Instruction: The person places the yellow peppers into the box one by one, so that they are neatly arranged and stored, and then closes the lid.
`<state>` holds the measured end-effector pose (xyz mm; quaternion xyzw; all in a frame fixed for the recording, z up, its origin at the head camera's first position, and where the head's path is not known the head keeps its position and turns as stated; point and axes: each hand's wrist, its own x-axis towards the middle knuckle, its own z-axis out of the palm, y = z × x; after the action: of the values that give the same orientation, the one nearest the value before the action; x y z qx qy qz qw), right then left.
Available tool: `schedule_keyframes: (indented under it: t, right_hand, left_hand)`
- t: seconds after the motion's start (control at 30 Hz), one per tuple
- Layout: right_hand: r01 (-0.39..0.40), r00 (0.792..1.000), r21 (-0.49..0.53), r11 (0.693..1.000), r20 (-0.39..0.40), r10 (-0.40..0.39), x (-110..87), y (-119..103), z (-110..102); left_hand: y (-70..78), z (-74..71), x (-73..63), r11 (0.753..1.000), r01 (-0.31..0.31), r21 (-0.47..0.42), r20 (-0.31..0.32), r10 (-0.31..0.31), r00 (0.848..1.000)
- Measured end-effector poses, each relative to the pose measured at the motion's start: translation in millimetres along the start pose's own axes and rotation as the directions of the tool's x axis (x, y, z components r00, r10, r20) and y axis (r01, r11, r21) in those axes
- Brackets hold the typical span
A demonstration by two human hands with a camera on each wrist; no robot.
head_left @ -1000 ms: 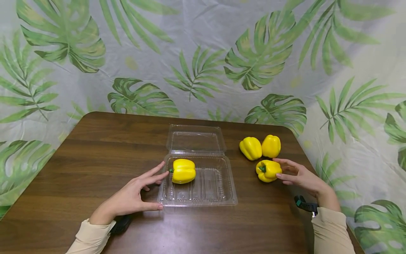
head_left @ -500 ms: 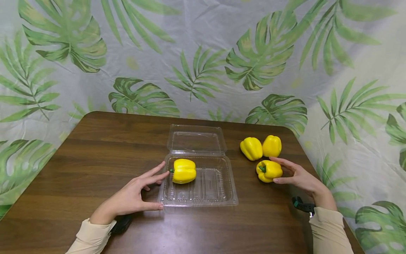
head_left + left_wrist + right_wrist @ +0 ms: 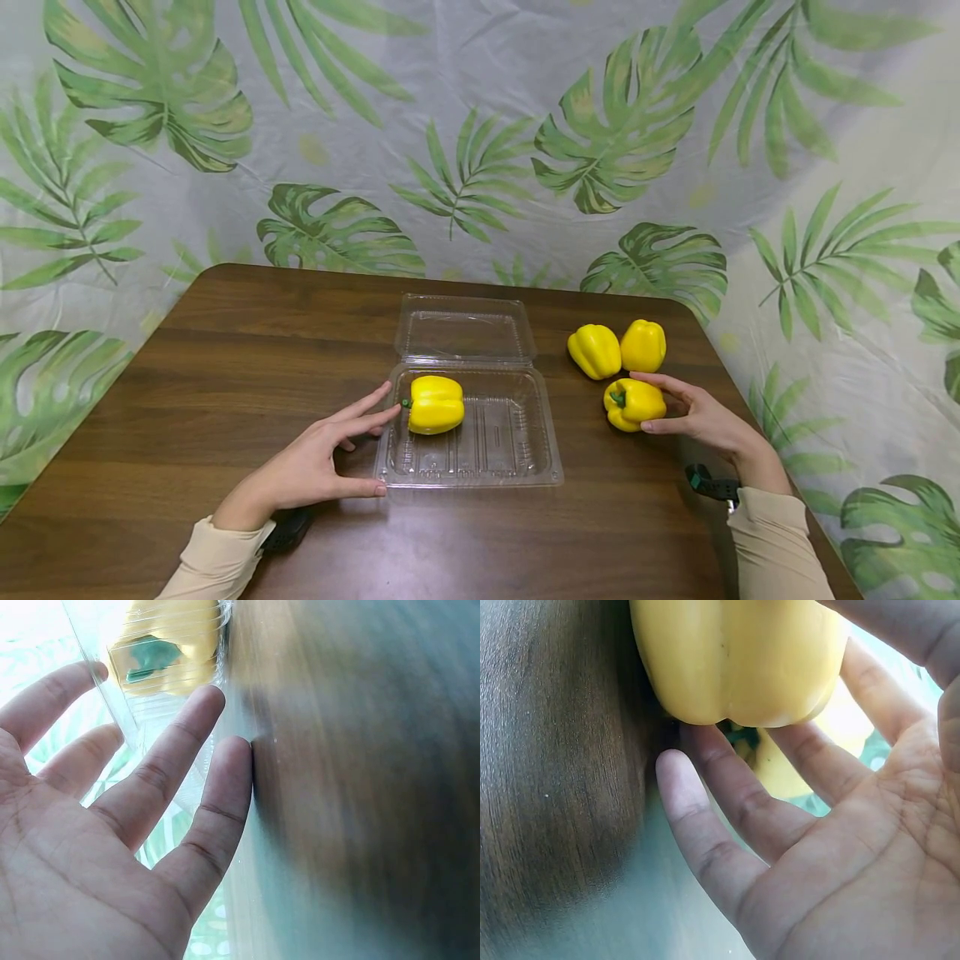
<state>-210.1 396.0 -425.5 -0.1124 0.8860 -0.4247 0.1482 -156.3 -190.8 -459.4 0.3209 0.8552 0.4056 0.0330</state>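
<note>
A clear plastic clamshell container [image 3: 517, 467] lies with its lid laid back on the table, holding one yellow bell pepper [image 3: 436, 405] on its side, stem to the left. My left hand [image 3: 318, 462] rests at the container's left edge, fingers spread; in the left wrist view its fingers [image 3: 161, 769] lie along the clear wall. At the right, my right hand [image 3: 708, 421] grips another yellow bell pepper [image 3: 637, 403] between thumb and fingers, its stem facing left. The right wrist view shows this pepper [image 3: 739, 660] close up, with some fingertips hidden behind it.
Two more yellow bell peppers, a left one [image 3: 595, 351] and a right one [image 3: 643, 346], sit just behind the gripped one. The container's lid [image 3: 463, 329] lies toward the back of the brown wooden table [image 3: 247, 358]. A leaf-printed cloth [image 3: 480, 142] hangs beyond the table.
My right hand has shifted left and its thumb and fingers have come further round the pepper, which has moved very slightly left. The left hand and container have stayed put.
</note>
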Motion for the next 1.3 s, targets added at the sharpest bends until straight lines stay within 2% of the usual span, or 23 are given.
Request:
schedule_keyframes:
  t: [0.57,0.9,1.3]
  right_hand:
    - [-0.021,0.999,-0.055,0.998,-0.039,0.018,3.7,-1.9,4.2]
    - [-0.026,0.999,-0.017,1.0,-0.034,0.025,5.5,-4.5,6.5]
    - [-0.027,0.999,-0.031,0.999,-0.021,0.026,7.0,-10.3,5.0]
  left_hand:
    - [-1.6,0.3,-0.3,1.0,0.002,0.006,0.003,-0.002,1.0]
    - [-1.2,0.1,0.1,1.0,-0.002,0.012,0.003,0.002,1.0]
    - [0.0,-0.5,-0.1,1.0,0.003,0.012,0.004,-0.004,1.0]
